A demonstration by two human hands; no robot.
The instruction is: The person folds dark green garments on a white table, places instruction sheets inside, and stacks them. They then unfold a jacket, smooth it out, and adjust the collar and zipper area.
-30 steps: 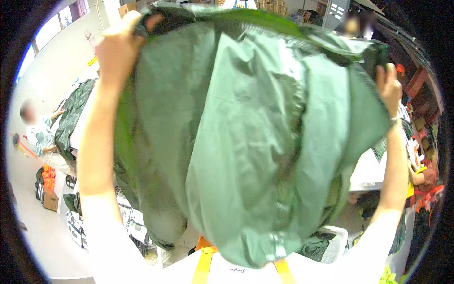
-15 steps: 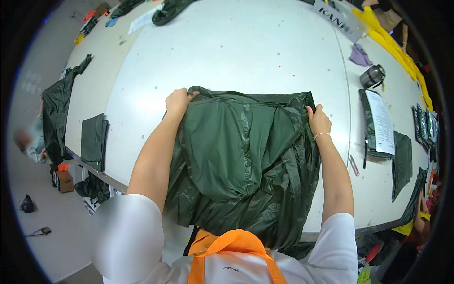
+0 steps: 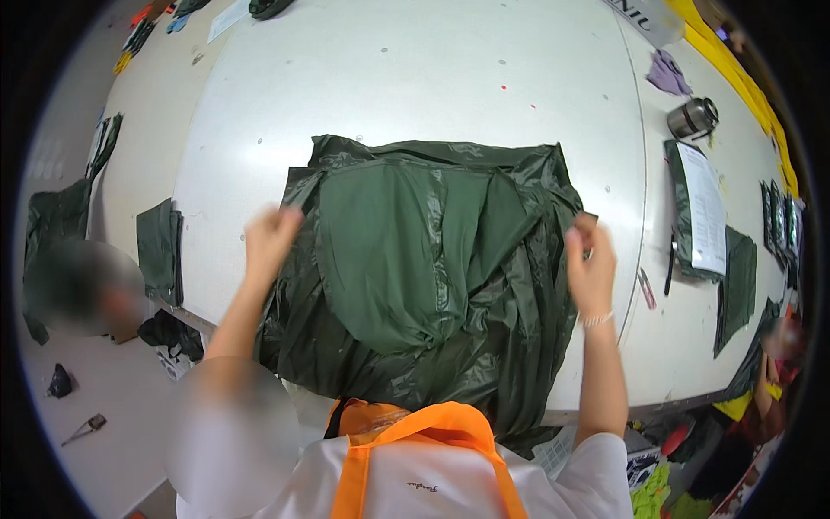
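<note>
A dark green, shiny garment (image 3: 380, 363) lies spread on the table in front of me, its lower edge hanging toward my lap. On top is a lighter green rounded panel (image 3: 380, 251) with a glossy seam strip down it. My left hand (image 3: 272, 238), smeared by motion, has its fingers curled at the garment's left edge. At the opposite edge my right hand (image 3: 592, 264), with a beaded bracelet on its wrist, pinches a small dark corner. The far edge lies on the table, away from both hands.
A white table (image 3: 415, 95) carries a folded green piece (image 3: 158, 251) at left. Along the right lie a packet with a printed sheet (image 3: 702, 208), a dark pen (image 3: 671, 254), a small cutter (image 3: 647, 289), a metal flask (image 3: 692, 118) and a purple cloth (image 3: 667, 73). People are at both sides.
Both hands have left the garment's far corners and come nearer to me, down its two sides. The garment's far edge now lies wider and flatter.
</note>
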